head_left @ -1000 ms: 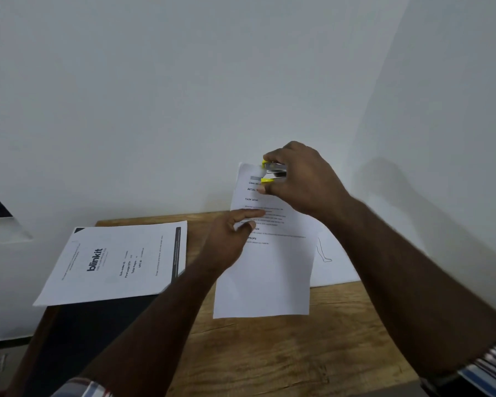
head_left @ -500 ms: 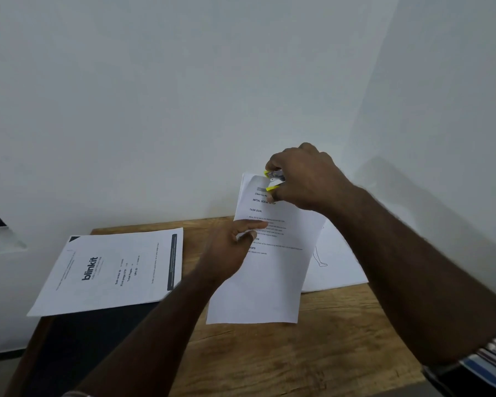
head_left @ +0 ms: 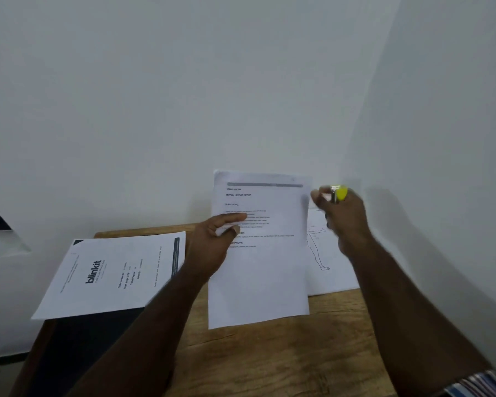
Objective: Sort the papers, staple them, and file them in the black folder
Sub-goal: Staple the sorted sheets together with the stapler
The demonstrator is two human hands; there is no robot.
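The printed sheets (head_left: pixel 259 253) stand in portrait, long axis running away from the person, heading bar at the far end near the wall and the near edge lifted just over the wooden counter (head_left: pixel 269 353). The left hand (head_left: pixel 212 247) pinches them at their left edge, thumb on the printed face and fingers behind. Just off their upper right corner, apart from the paper, the right hand (head_left: pixel 344 216) is curled round a small yellow and silver stapler (head_left: pixel 338 194); motion blur leaves its jaws unreadable. Behind the sheets to the right a paper with a line-drawn figure (head_left: pixel 327 253) lies flat. To the left a "blinkit" sheet (head_left: pixel 112 276) lies turned sideways, partly over the black folder (head_left: pixel 92 348) at the counter's left side.
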